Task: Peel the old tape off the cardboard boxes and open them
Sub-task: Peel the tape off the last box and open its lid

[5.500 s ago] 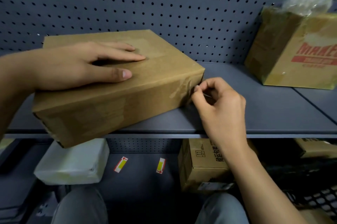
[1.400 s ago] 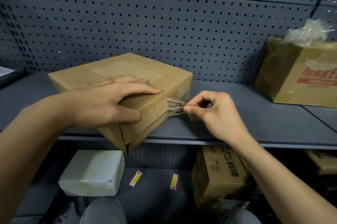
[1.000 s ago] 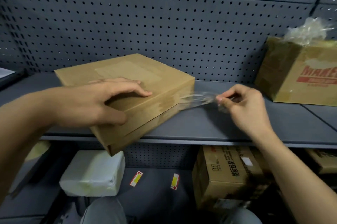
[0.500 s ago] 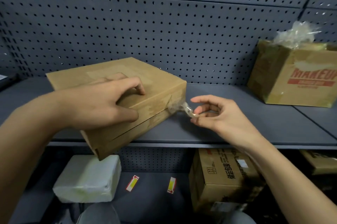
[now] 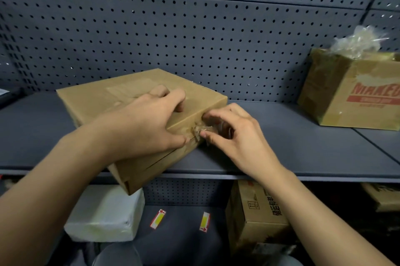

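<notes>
Under the gripping left hand (image 5: 147, 123) lies the box (image 5: 91, 103), right hand (image 5: 242, 135) pinching tape (image 5: 200, 129).

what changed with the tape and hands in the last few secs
The right hand, which had stretched the tape out rightward, then opened, is back at the side of the flat box, pinching the crumpled strip again. The left hand stays on top of it; the printed box hasn't moved.

Single view, head-worn, wide-angle. Looks forward and slightly down at the shelf (image 5: 303, 148) from in front of and just above its front edge, close in. Pegboard (image 5: 194, 27) behind the shelf fills the upper frame; the level beneath the shelf shows along the bottom.
</notes>
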